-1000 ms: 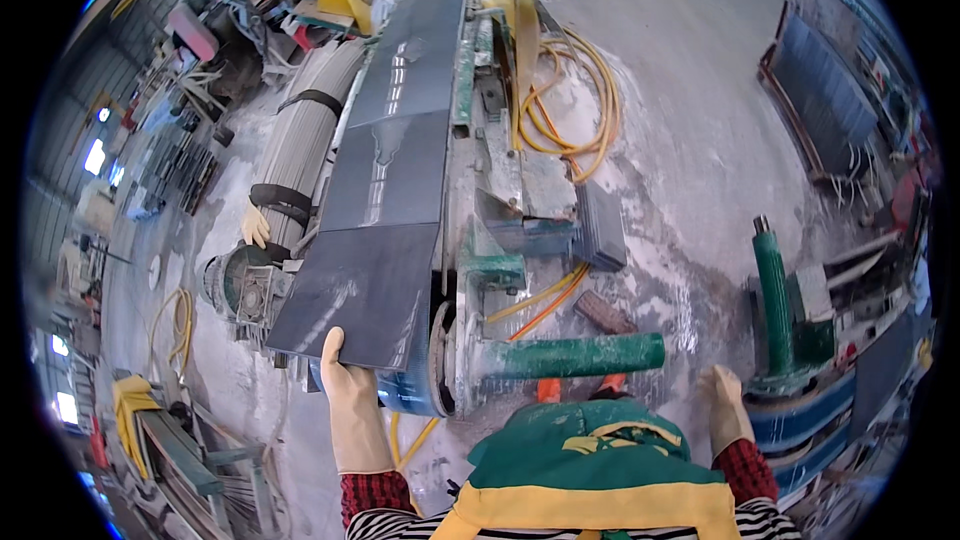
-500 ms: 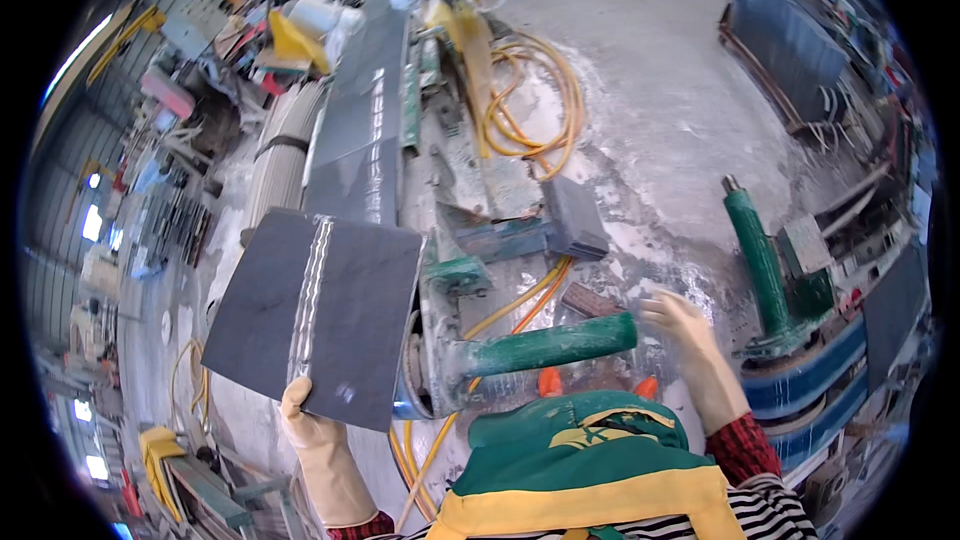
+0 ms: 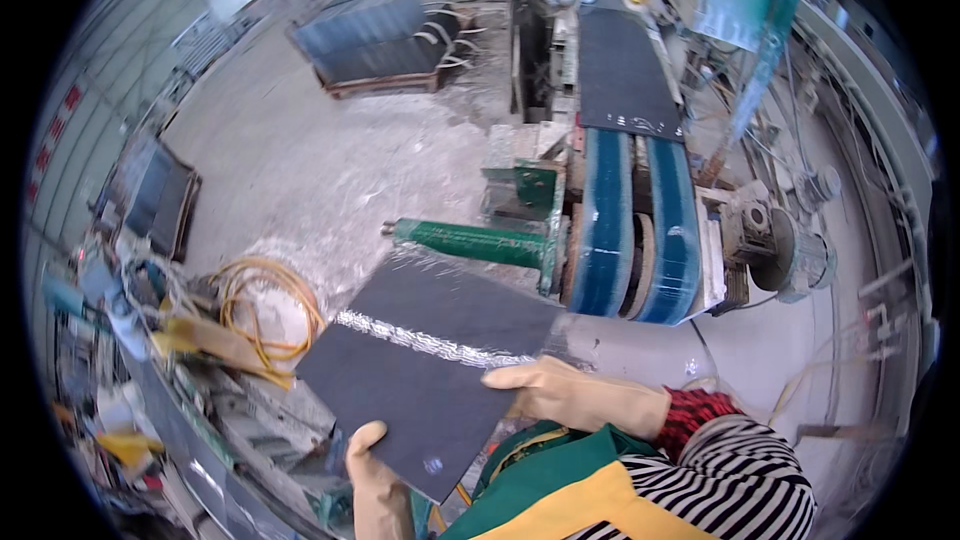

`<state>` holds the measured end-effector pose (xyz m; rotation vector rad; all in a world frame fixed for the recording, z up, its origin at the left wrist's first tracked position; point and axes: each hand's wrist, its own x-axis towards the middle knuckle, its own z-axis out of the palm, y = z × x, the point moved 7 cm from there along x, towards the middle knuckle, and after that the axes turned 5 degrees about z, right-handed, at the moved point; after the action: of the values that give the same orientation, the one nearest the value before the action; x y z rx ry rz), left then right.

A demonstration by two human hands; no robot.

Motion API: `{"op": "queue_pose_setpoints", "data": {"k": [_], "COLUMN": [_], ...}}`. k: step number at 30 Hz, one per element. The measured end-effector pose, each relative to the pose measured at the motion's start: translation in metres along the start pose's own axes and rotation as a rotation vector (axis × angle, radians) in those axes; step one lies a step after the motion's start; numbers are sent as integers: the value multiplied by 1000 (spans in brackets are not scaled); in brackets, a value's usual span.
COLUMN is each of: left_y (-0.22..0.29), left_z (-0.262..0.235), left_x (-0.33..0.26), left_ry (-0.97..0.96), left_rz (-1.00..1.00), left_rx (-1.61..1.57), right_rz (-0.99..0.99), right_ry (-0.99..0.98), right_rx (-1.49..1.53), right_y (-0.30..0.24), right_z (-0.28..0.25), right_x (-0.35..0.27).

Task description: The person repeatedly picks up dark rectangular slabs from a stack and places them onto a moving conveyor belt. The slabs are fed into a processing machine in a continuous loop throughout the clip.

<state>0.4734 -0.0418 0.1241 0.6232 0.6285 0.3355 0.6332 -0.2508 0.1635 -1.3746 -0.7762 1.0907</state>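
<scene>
Head view: both gloved hands now grip the dark slate slab (image 3: 425, 370), which has come off the conveyor belt (image 3: 640, 225) and turned toward the floor. The left hand (image 3: 375, 470) clasps its near edge, the right hand (image 3: 560, 395) its right edge. It hangs level in front of the green roller (image 3: 470, 242), fully carried.

Grey concrete floor (image 3: 330, 160), pale dusty wet patch in the middle. Left of the green roller (image 3: 470, 242) lies a coiled yellow hose (image 3: 265, 310); well beyond the roller a pallet of dark slabs (image 3: 380, 35), far left of it another dark slab stack (image 3: 155, 195).
</scene>
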Motion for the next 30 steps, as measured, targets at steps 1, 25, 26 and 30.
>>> {"op": "queue_pose_setpoints", "data": {"k": [1,25,26,30], "left_y": [-14,-256,-258,-236], "left_z": [29,295,290,261], "left_x": [22,275,280,241], "left_ry": [29,-499,-506,-412], "left_rz": [-52,-377,-362,-640], "left_rx": [27,538,517,872], "right_rz": [-95,-240,-244,-214], "right_ry": [77,1215,1242,1287], "right_rx": [-213,1450,1475,1531], "right_y": [18,165,156,165], "right_z": [-21,-260,-262,-272], "right_x": [-17,-97,-96,-97]}}
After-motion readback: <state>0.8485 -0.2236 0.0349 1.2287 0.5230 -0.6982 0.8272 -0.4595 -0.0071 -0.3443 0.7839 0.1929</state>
